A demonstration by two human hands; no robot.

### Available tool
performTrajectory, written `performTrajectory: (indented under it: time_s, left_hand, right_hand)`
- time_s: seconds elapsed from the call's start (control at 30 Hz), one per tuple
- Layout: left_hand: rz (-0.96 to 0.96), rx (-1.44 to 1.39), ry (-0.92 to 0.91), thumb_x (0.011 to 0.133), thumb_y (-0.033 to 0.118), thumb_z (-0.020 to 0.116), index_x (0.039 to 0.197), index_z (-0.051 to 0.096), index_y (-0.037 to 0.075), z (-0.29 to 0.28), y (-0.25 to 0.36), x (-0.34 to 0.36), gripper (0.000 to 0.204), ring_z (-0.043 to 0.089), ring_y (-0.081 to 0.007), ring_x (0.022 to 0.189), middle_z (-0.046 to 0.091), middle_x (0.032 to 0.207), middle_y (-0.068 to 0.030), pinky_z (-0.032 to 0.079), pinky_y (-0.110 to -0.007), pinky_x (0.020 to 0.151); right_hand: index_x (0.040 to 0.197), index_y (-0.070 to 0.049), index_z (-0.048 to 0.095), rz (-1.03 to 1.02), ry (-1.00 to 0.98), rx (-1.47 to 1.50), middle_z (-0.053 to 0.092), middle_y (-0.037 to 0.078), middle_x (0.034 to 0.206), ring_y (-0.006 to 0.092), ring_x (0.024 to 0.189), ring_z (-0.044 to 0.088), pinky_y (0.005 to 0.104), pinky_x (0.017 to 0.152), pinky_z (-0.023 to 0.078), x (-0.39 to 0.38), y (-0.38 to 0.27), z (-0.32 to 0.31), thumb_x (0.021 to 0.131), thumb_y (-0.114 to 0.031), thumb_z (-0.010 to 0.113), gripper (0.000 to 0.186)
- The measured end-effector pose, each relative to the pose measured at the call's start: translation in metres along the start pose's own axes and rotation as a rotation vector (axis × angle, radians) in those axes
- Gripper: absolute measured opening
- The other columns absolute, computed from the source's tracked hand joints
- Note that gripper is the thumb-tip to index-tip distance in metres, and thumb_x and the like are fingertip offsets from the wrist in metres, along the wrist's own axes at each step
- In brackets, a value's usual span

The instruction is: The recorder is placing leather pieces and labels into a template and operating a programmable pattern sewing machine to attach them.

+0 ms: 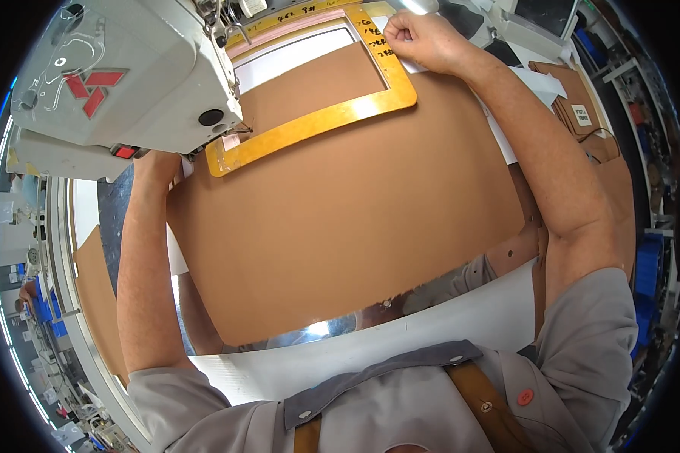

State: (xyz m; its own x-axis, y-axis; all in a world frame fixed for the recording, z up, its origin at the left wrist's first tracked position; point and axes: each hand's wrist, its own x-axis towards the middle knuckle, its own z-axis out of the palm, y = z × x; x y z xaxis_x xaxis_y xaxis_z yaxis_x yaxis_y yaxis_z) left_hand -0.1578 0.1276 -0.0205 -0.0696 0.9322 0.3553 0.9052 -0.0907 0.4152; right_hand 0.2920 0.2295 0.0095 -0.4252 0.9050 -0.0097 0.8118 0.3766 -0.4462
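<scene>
A large brown sheet [355, 204], which looks like leather or card, lies across the work surface. On its far part rests a yellow frame-shaped template [310, 130] with handwriting on its right side. Brown and white material shows through its opening. The needle area of the sewing machine [121, 83] stands at the template's left edge. My right hand [425, 42] is closed beside the template's far right side, its curled fingers against the edge; whatever they may hold is hidden. By the sheet's left edge, my left hand [157, 167] is mostly hidden under the machine head, fingers out of sight.
The machine head blocks the upper left. A shiny metal plate [332, 326] and a white surface [446, 318] lie nearest me. More brown pieces [578, 106] are stacked at the right, below a screen [545, 16]. Another brown sheet [97, 294] lies at the left.
</scene>
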Motion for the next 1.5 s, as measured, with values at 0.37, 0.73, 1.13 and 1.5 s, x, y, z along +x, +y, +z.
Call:
performTrajectory:
  time_s: [0.37, 0.73, 1.13, 1.5]
  left_hand:
    - [0.257, 0.080, 0.057, 0.086, 0.013, 0.073, 0.107, 0.071, -0.001, 0.008, 0.005, 0.050, 0.025, 0.070, -0.0225, 0.097, 0.074, 0.101, -0.0121, 0.054, -0.038, 0.083]
    - [0.399, 0.243, 0.114, 0.086, 0.012, 0.073, 0.107, 0.072, -0.001, -0.032, 0.011, 0.014, 0.024, 0.071, -0.0252, 0.097, 0.074, 0.101, -0.0138, 0.054, -0.039, 0.084]
    - [0.192, 0.300, -0.192, 0.093, 0.071, 0.051, 0.149, 0.046, -0.003, -0.042, 0.099, -0.155, 0.093, 0.042, -0.0373, 0.146, 0.047, 0.153, -0.0265, 0.020, -0.053, 0.124]
    - [0.224, 0.392, -0.073, 0.096, 0.069, 0.050, 0.136, 0.056, -0.012, -0.040, 0.107, -0.161, 0.091, 0.055, -0.0352, 0.136, 0.060, 0.136, -0.0305, 0.022, -0.052, 0.121]
  right_hand:
    - [0.127, -0.008, 0.065, 0.030, 0.277, -0.134, 0.072, 0.020, 0.115, 0.0364, 0.100, 0.071, 0.0444, 0.087, 0.056, 0.058, 0.025, -0.012, 0.090, -0.034, 0.072, 0.046]
    - [0.130, -0.004, 0.062, -0.402, 0.546, 0.297, 0.071, 0.019, 0.116, 0.0322, 0.096, 0.072, 0.0423, 0.087, 0.056, 0.056, 0.025, -0.019, 0.092, -0.024, 0.071, 0.044]
    - [0.158, -0.003, 0.033, -0.163, 0.129, -0.394, 0.037, 0.020, 0.162, 0.0349, 0.153, 0.029, 0.0515, 0.126, 0.017, -0.172, -0.007, 0.013, 0.107, -0.045, 0.044, 0.067]
    - [0.160, -0.005, 0.032, -0.150, 0.172, -0.337, 0.034, 0.017, 0.164, 0.0335, 0.154, 0.028, 0.0556, 0.126, 0.014, -0.154, 0.011, 0.014, 0.104, -0.052, 0.041, 0.073]
